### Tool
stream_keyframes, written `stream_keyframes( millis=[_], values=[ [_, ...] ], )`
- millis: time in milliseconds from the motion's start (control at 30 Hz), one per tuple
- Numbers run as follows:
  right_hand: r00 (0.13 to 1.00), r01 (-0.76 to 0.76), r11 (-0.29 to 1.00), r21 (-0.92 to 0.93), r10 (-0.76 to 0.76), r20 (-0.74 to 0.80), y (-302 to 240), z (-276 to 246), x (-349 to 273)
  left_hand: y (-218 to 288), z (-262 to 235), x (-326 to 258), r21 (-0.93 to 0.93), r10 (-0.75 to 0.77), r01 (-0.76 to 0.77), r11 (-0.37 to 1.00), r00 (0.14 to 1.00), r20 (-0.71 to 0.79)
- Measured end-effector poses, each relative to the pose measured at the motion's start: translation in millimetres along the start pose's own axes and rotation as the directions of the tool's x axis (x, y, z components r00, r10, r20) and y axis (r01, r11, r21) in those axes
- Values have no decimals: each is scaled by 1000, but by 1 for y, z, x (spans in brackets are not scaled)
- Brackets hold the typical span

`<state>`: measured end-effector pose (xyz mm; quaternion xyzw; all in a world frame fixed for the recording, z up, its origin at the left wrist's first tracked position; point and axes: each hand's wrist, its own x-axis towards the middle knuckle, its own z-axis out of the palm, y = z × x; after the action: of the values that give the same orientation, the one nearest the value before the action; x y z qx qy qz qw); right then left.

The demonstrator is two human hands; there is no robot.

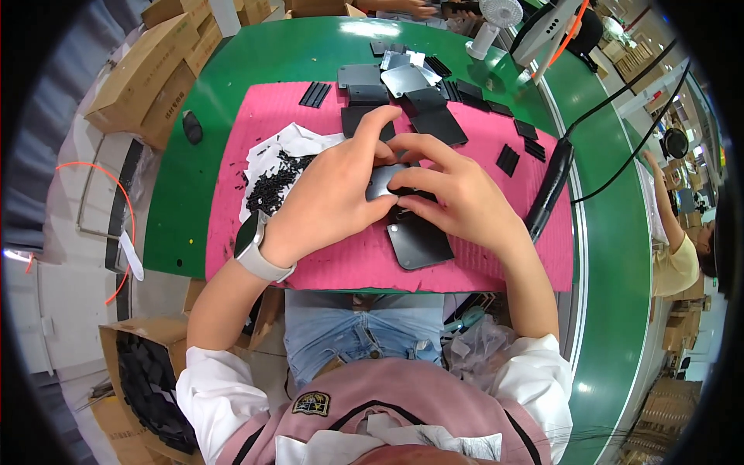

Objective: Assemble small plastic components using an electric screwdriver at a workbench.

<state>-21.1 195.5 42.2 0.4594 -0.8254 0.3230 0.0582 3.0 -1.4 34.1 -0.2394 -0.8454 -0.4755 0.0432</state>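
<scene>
My left hand (pixel 333 190) and my right hand (pixel 457 194) meet over the pink mat (pixel 325 260), both pressing on a dark square plate (pixel 382 182) that shows between the fingers. A second dark plate (pixel 420 244) lies flat just below my right hand. To the left of my left hand a pile of small black screws (pixel 271 186) rests on white paper (pixel 298 141). A pale watch (pixel 254 246) is on my left wrist.
More dark and grey plates (pixel 403 81) and ribbed black strips (pixel 315 94) lie at the mat's far side. A black electric screwdriver (pixel 549 190) with its cable rests at the right. Cardboard boxes (pixel 147 74) stand left of the green table (pixel 182 209). Another person (pixel 682 260) works at far right.
</scene>
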Motion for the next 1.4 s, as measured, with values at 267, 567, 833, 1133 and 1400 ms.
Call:
stream_keyframes(
  millis=[267, 567, 833, 1133, 1400],
  values=[
    [994, -108, 982, 157, 111, -7, 24, -8, -25, -16, -19, -14, 242, 131, -62, 968, 951, -281],
    [993, -114, 986, 120, 118, -21, 30, 3, -35, -65, -55, -59, 622, -7, 233, 748, 939, -343],
    [847, -341, 940, -11, 302, -436, 33, -43, -53, -64, -55, -52, 564, -46, 194, 803, 963, -267],
    [407, -870, 26, -492, 601, -688, 89, -74, -93, -60, -50, -49, 693, 101, 205, 691, 922, -373],
    [503, -846, 525, -90, 731, -461, 96, -78, -104, -63, -48, -53, 592, 84, 233, 772, 885, -458]
  ],
)
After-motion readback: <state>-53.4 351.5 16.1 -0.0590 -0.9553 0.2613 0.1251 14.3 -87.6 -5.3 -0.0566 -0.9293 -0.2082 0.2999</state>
